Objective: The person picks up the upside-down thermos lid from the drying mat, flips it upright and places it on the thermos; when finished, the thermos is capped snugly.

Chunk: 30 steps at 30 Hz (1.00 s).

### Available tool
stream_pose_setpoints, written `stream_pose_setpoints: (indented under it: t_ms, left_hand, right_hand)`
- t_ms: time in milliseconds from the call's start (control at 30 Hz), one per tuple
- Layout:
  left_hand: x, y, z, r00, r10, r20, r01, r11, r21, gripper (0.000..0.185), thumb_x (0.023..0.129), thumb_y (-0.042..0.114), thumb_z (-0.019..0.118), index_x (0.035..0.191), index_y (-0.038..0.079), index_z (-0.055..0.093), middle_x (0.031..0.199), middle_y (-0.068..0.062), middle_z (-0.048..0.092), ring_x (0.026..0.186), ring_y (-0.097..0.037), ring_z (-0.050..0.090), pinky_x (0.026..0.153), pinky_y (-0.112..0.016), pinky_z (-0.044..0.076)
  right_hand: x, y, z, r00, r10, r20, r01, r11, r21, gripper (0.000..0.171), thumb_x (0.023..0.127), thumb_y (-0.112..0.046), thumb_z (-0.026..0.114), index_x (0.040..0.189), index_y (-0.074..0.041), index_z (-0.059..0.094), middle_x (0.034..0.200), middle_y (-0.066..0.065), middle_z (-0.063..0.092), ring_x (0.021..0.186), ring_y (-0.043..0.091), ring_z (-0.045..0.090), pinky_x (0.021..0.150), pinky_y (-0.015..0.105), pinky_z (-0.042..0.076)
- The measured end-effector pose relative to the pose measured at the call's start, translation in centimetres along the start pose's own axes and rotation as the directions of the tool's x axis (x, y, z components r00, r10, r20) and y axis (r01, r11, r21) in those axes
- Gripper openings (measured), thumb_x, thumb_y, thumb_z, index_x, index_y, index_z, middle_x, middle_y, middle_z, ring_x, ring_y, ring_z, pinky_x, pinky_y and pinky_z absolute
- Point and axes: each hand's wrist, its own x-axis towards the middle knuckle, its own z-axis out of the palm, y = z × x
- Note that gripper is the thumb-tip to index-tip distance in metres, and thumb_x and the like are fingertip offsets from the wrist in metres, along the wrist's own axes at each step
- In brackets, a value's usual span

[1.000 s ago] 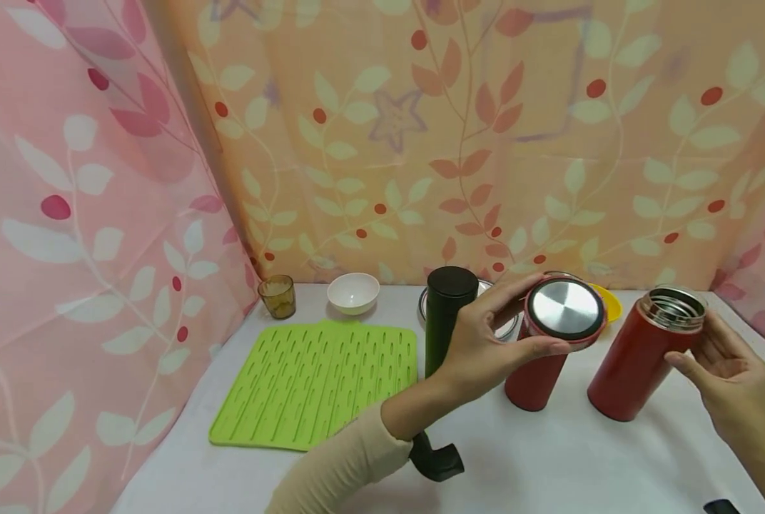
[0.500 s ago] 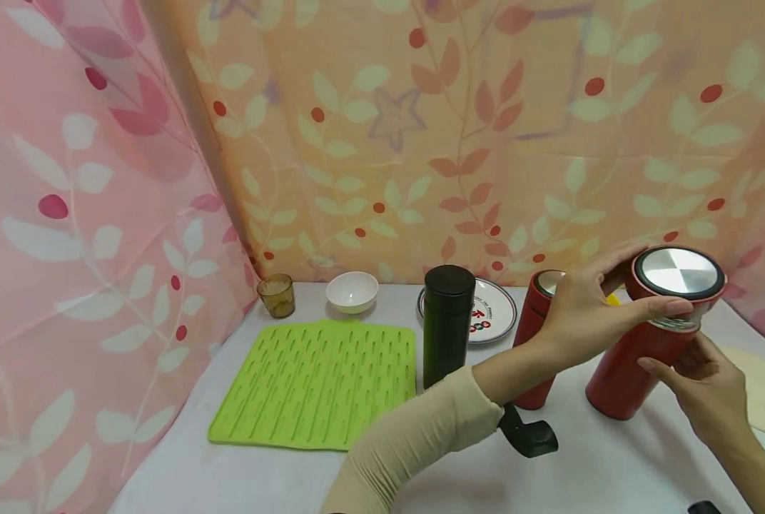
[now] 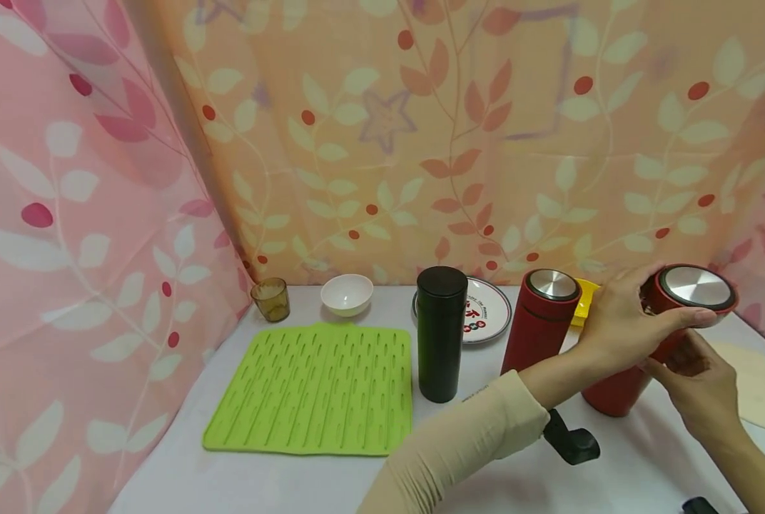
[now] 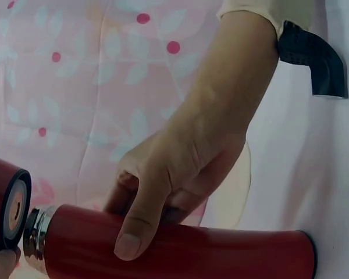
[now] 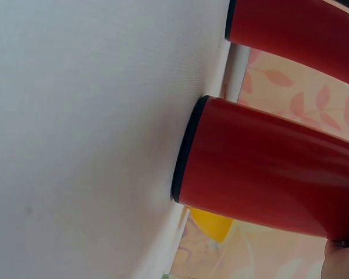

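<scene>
My left hand (image 3: 626, 314) pinches the red lid (image 3: 693, 285) with the shiny metal top, over the mouth of a red thermos (image 3: 616, 392). In the left wrist view, the lid (image 4: 6, 203) is right at the thermos's threaded metal neck (image 4: 38, 238), tilted against it. My right hand (image 3: 700, 385) grips the thermos body, thumb across its side; in the left wrist view this hand (image 4: 163, 186) shows whole. The thermos base (image 5: 189, 151) stands on the white table in the right wrist view. Left of it is a second red thermos (image 3: 543, 314), its lid on.
A black thermos (image 3: 440, 335) stands before a white plate (image 3: 488, 314). Left are a green drying mat (image 3: 312, 392), a white bowl (image 3: 347, 294) and an amber glass (image 3: 271, 298). A yellow item (image 3: 584, 300) and a beige round mat (image 3: 761, 389) are at right.
My left hand has carried the lid rightward from beside the second red thermos, then down onto the open thermos's mouth. My right hand keeps its grip on the body.
</scene>
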Motion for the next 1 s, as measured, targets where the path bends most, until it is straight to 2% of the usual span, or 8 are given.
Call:
stream_pose_setpoints:
  t_ms: [100, 200, 267, 533, 700, 800, 933, 1000]
  left_hand:
    - [0.2, -0.2, 0.4, 0.999, -0.02, -0.045, 0.022, 0.999, 0.049, 0.042, 0.071, 0.038, 0.077, 0.107, 0.024, 0.059, 0.093, 0.018, 0.056, 0.088, 0.013, 0.041, 0.069, 0.002, 0.031]
    - [0.3, -0.5, 0.8, 0.995, -0.055, -0.082, 0.059, 0.997, 0.048, 0.042, 0.072, 0.038, 0.077, 0.108, 0.023, 0.06, 0.095, 0.016, 0.055, 0.086, 0.012, 0.044, 0.068, 0.003, 0.033]
    - [0.4, -0.7, 0.9, 0.994, -0.068, -0.087, 0.071, 0.997, 0.038, 0.041, 0.072, 0.038, 0.076, 0.108, 0.024, 0.061, 0.096, 0.016, 0.055, 0.084, 0.013, 0.045, 0.066, 0.003, 0.034]
    - [0.4, -2.0, 1.5, 0.988, -0.145, -0.054, 0.139, 0.985, -0.107, 0.044, 0.071, 0.032, 0.079, 0.11, 0.027, 0.061, 0.097, 0.019, 0.055, 0.081, 0.016, 0.047, 0.064, 0.0, 0.039]
    - [0.4, -2.4, 1.8, 0.994, -0.102, -0.045, 0.1, 0.994, -0.041, 0.041, 0.074, 0.037, 0.075, 0.11, 0.028, 0.06, 0.1, 0.02, 0.053, 0.087, 0.016, 0.046, 0.069, 0.001, 0.036]
    - [0.4, -2.5, 1.8, 0.996, -0.086, -0.016, 0.085, 0.996, -0.021, 0.041, 0.075, 0.039, 0.074, 0.112, 0.028, 0.058, 0.106, 0.02, 0.05, 0.093, 0.014, 0.045, 0.071, 0.0, 0.036]
    - [0.3, -2.5, 2.2, 0.991, -0.133, -0.013, 0.132, 0.989, -0.061, 0.052, 0.071, 0.038, 0.077, 0.118, 0.031, 0.056, 0.117, 0.018, 0.044, 0.098, 0.011, 0.044, 0.072, -0.003, 0.039]
    - [0.2, -2.8, 2.4, 0.988, -0.152, -0.035, 0.149, 0.985, -0.089, 0.057, 0.069, 0.037, 0.08, 0.12, 0.031, 0.055, 0.12, 0.017, 0.042, 0.099, 0.01, 0.044, 0.073, -0.003, 0.039]
  right_hand:
    - [0.0, -0.1, 0.1, 1.0, -0.021, 0.003, 0.021, 0.993, 0.118, 0.069, 0.078, 0.014, 0.061, 0.139, -0.013, 0.041, 0.108, -0.023, 0.058, 0.094, -0.012, 0.055, 0.076, -0.001, 0.041]
    - [-0.1, -0.1, 0.3, 0.999, -0.038, 0.016, 0.032, 0.958, 0.285, 0.068, 0.077, 0.019, 0.06, 0.137, -0.008, 0.043, 0.108, -0.016, 0.062, 0.093, -0.008, 0.058, 0.076, 0.002, 0.044]
    - [-0.1, -0.1, 0.4, 0.998, -0.051, 0.031, 0.037, 0.936, 0.349, 0.068, 0.076, 0.021, 0.059, 0.136, -0.006, 0.043, 0.109, -0.012, 0.062, 0.093, -0.006, 0.06, 0.076, 0.003, 0.045]
    - [-0.2, -0.2, 0.4, 0.997, -0.067, 0.045, 0.048, 0.942, 0.331, 0.072, 0.075, 0.021, 0.059, 0.139, -0.007, 0.039, 0.112, -0.013, 0.061, 0.096, -0.006, 0.059, 0.077, 0.003, 0.045]
    - [-0.1, -0.2, 0.4, 0.998, -0.049, 0.045, 0.033, 0.954, 0.3, 0.072, 0.077, 0.019, 0.06, 0.14, -0.009, 0.038, 0.113, -0.015, 0.06, 0.098, -0.008, 0.058, 0.077, 0.002, 0.044]
    - [-0.1, -0.2, 0.2, 0.999, -0.029, 0.038, 0.02, 0.976, 0.218, 0.072, 0.078, 0.015, 0.061, 0.14, -0.012, 0.038, 0.113, -0.018, 0.058, 0.097, -0.01, 0.056, 0.075, 0.001, 0.043]
    - [-0.2, -0.2, 0.2, 0.999, -0.019, 0.035, 0.013, 0.987, 0.163, 0.071, 0.079, 0.013, 0.061, 0.141, -0.014, 0.038, 0.112, -0.021, 0.058, 0.096, -0.011, 0.055, 0.075, 0.0, 0.043]
    - [-0.3, -0.2, 0.3, 0.999, -0.027, 0.039, 0.019, 0.981, 0.195, 0.07, 0.079, 0.013, 0.061, 0.141, -0.012, 0.038, 0.112, -0.019, 0.058, 0.096, -0.01, 0.056, 0.075, 0.001, 0.043]
